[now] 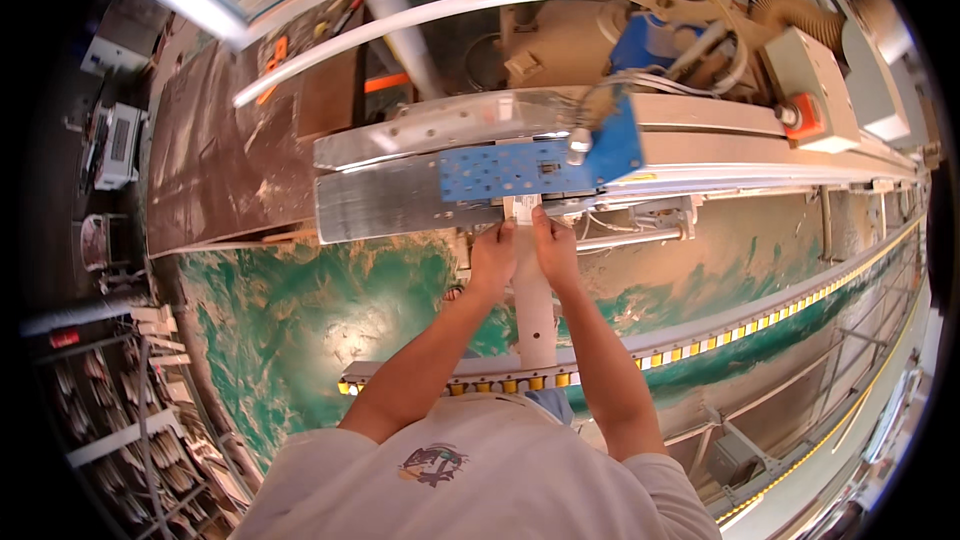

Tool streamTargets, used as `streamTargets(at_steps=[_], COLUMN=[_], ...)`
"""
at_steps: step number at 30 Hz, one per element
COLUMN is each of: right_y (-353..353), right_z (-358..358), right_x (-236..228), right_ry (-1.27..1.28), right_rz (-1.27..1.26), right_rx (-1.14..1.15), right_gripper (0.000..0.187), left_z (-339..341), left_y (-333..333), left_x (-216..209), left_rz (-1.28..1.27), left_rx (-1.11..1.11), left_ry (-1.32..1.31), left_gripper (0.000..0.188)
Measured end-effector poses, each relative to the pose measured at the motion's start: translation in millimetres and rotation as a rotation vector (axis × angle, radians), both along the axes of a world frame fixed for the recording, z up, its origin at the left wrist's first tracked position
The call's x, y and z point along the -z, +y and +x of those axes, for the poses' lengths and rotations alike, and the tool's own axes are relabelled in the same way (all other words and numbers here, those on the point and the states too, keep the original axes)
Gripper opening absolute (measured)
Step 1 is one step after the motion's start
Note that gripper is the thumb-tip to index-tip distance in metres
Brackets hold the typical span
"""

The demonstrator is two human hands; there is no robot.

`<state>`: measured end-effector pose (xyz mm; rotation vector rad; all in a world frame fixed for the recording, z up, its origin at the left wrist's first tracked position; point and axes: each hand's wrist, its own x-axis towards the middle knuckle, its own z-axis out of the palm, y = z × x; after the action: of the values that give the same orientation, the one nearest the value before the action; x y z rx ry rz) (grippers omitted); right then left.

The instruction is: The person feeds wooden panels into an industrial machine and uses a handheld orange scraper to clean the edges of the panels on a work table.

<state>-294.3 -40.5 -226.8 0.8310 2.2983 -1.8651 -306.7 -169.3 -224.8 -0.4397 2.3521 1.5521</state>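
A pale narrow board [533, 315] with a dark hole near its close end lies lengthwise between my forearms. Its far end meets a blue perforated plate [490, 170] on the machine, and its near end is over a rail with yellow rollers [690, 350]. My left hand [494, 258] is closed on the board's left edge, thumb on top. On the opposite edge, my right hand [555, 248] grips in the same way. Between the thumbs lies a small whitish patch [520, 208], possibly a label. My other fingers are mostly hidden.
A metal machine bed [375, 205] extends left of the plate. At far right, a control box [815, 90] carries a red button. A brown sheet-topped table [215, 140] is at left, with racks of wood pieces [110, 420] below it. Dust covers the green floor [330, 310].
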Motion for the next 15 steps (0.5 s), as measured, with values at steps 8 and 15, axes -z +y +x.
streamTargets(at_steps=[8,15], right_y=[100,166], right_z=[5,17], right_x=[6,-11], right_ry=[0.023,-0.003], right_rz=[-0.011,-0.069], right_rx=[-0.021,0.001], right_gripper=[0.064,0.063], left_z=[3,18], left_y=[93,161], left_x=[-3,-6], left_rz=[0.165,0.172], left_rx=[-0.026,-0.033], left_ry=[-0.185,-0.082], left_gripper=[0.044,0.044])
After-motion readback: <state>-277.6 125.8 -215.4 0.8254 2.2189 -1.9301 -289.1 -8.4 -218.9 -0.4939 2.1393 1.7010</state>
